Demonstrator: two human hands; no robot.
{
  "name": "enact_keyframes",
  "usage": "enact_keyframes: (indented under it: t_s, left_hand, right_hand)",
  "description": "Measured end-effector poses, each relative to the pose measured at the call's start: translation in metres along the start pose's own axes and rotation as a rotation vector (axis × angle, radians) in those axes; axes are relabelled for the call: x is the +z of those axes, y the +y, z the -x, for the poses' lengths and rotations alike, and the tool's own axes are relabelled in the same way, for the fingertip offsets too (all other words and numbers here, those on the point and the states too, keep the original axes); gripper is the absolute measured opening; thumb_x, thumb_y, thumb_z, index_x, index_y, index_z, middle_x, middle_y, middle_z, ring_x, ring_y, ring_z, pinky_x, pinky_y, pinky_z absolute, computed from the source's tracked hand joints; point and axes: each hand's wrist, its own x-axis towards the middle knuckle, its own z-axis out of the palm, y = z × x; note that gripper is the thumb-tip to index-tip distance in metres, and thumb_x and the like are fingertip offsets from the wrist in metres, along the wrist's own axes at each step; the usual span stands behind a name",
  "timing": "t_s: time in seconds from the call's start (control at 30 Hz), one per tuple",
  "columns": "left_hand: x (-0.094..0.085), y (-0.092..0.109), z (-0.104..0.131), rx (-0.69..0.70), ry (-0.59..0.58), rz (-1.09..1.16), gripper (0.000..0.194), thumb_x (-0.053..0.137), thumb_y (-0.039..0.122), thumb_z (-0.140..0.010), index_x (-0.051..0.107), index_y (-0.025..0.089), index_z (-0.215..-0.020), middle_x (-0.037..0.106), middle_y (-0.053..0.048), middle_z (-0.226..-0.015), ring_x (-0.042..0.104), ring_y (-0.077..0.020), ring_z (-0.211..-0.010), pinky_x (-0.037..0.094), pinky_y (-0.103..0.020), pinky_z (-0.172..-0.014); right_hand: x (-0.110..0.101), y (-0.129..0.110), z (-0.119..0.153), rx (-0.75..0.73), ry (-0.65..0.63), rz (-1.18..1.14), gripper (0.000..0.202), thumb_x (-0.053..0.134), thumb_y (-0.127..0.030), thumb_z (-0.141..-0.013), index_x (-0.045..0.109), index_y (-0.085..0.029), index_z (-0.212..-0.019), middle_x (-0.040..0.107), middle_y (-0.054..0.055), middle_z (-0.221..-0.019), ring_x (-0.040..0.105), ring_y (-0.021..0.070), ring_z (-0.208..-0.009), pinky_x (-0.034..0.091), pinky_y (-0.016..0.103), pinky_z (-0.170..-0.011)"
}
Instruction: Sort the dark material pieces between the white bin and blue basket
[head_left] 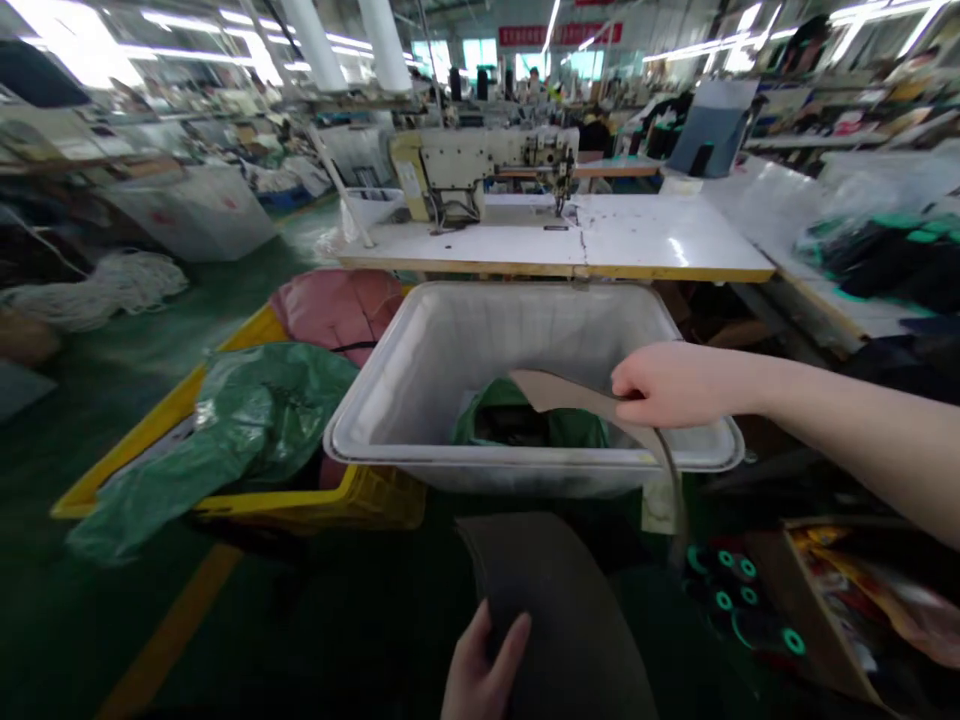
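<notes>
My right hand pinches a long, curved grey-brown strip over the right side of a white plastic bin; one end of the strip points left over the bin, the other hangs down outside its front rim. Low in the view, my left hand grips the left edge of a dark grey sheet stack, thumb on top. Inside the bin lies a green plastic bag with dark contents that I cannot make out.
Behind the bin stands a white table with a sewing machine. At the left, a yellow crate holds a green bag and a pink bundle. Dark thread spools and an open box are at the lower right.
</notes>
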Motion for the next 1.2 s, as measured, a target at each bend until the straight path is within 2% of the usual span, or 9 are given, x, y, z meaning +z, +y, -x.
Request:
enact_keyframes:
  t_s: [0.1, 0.23, 0.4, 0.53, 0.67, 0.87, 1.03, 1.13, 1.2]
  left_hand:
    - [0.015, -0.002, 0.021, 0.161, -0.154, -0.044, 0.04, 0.069, 0.042, -0.08, 0.067, 0.016, -0.11, 0.07, -0.01, -0.113, 0.063, -0.03, -0.107, 0.051, -0.04, -0.094]
    - [0.031, -0.009, 0.05, 0.29, -0.214, -0.088, 0.039, 0.062, 0.042, -0.085, 0.066, 0.016, -0.114, 0.067, -0.009, -0.119, 0.062, -0.0272, -0.11, 0.047, -0.036, -0.098]
    - [0.024, -0.021, 0.072, 0.285, -0.215, -0.021, 0.055, 0.061, 0.056, -0.08, 0.064, 0.014, -0.115, 0.065, -0.012, -0.122, 0.053, -0.0297, -0.122, 0.04, -0.036, -0.104]
    - [0.016, -0.01, 0.088, 0.277, -0.52, 0.025, 0.067, 0.08, 0.046, -0.065, 0.057, 0.015, -0.12, 0.067, -0.01, -0.109, 0.061, -0.0286, -0.105, 0.046, -0.036, -0.093]
    - [0.027, 0.025, 0.112, 0.258, -0.704, -0.19, 0.048, 0.082, 0.029, -0.067, 0.057, 0.016, -0.106, 0.066, -0.003, -0.088, 0.064, -0.0199, -0.085, 0.049, -0.031, -0.08]
    - [0.053, 0.066, 0.123, 0.373, -0.934, -0.55, 0.039, 0.08, 0.022, -0.067, 0.056, 0.016, -0.097, 0.064, 0.0, -0.08, 0.063, -0.0179, -0.083, 0.048, -0.034, -0.085]
    - [0.053, 0.053, 0.112, 0.255, -0.908, -0.677, 0.062, 0.08, 0.028, -0.066, 0.053, 0.017, -0.121, 0.066, -0.008, -0.115, 0.062, -0.0251, -0.106, 0.048, -0.041, -0.094]
    - [0.057, 0.066, 0.121, 0.283, -0.936, -0.817, 0.054, 0.073, 0.033, -0.076, 0.053, 0.017, -0.123, 0.065, -0.008, -0.12, 0.062, -0.0254, -0.108, 0.048, -0.04, -0.094]
    - [0.062, 0.085, 0.134, 0.392, -0.96, -1.016, 0.046, 0.068, 0.034, -0.08, 0.056, 0.02, -0.122, 0.065, -0.006, -0.121, 0.062, -0.0247, -0.108, 0.047, -0.038, -0.096]
  right_hand:
    - [0.026, -0.066, 0.066, -0.092, -0.11, -0.096, 0.029, 0.055, -0.036, -0.078, 0.067, -0.018, -0.059, 0.066, 0.011, -0.062, 0.062, 0.0222, -0.062, 0.045, 0.036, -0.066]
    - [0.097, -0.157, 0.117, -0.248, -0.098, -0.191, 0.034, 0.051, -0.036, -0.078, 0.073, -0.012, -0.067, 0.068, 0.019, -0.067, 0.066, 0.0298, -0.065, 0.045, 0.037, -0.06]
    - [0.135, -0.212, 0.147, -0.191, 0.092, -0.34, 0.038, 0.04, -0.035, -0.088, 0.07, -0.012, -0.079, 0.068, 0.016, -0.081, 0.066, 0.0264, -0.075, 0.045, 0.035, -0.067]
    - [0.128, -0.212, 0.179, -0.238, 0.192, -0.748, 0.018, 0.042, -0.023, -0.088, 0.059, -0.018, -0.087, 0.064, 0.007, -0.085, 0.062, 0.0199, -0.08, 0.045, 0.033, -0.074]
    - [0.133, -0.204, 0.203, -0.185, 0.369, -1.409, 0.021, 0.038, -0.015, -0.09, 0.042, -0.024, -0.108, 0.056, -0.004, -0.08, 0.058, 0.0106, -0.066, 0.048, 0.023, -0.06]
    - [0.152, -0.202, 0.217, -0.21, 0.558, -1.784, 0.023, 0.05, -0.022, -0.089, 0.04, -0.025, -0.109, 0.053, -0.003, -0.09, 0.061, 0.0096, -0.058, 0.048, 0.021, -0.047]
    - [0.166, -0.195, 0.227, -0.142, 0.723, -2.088, 0.009, 0.048, -0.021, -0.09, 0.048, -0.022, -0.099, 0.044, -0.007, -0.068, 0.033, 0.0024, -0.039, 0.02, 0.015, -0.036]
    - [0.172, -0.16, 0.228, -0.08, 0.972, -1.951, 0.015, 0.051, -0.029, -0.092, 0.053, -0.024, -0.106, 0.055, -0.002, -0.082, 0.051, 0.0071, -0.059, 0.041, 0.018, -0.053]
    - [0.178, -0.127, 0.228, -0.111, 1.072, -1.725, 0.039, 0.054, -0.043, -0.091, 0.048, -0.027, -0.126, 0.056, 0.005, -0.122, 0.057, 0.0158, -0.106, 0.045, 0.028, -0.09]
